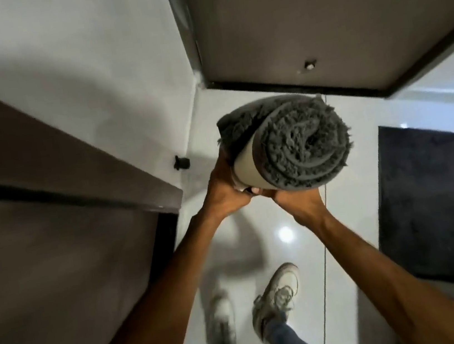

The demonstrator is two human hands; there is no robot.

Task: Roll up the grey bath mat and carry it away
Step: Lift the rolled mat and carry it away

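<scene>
Left hand [223,194], right hand [301,200], gripping rolled grey bath mat [289,145], above glossy floor [287,233]

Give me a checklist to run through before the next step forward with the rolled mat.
1. Grey bath mat fully rolled, spiral end facing the camera: ok.
2. Left hand on the roll's left side: ok.
3. Right hand under the roll's lower edge: ok.
4. Roll lifted clear of the white tile floor: ok.
5. Dark mat on the floor to the right lies off the walking line: ok.
6. Way ahead past the door: cannot tell, the roll and the door hide it.
</scene>
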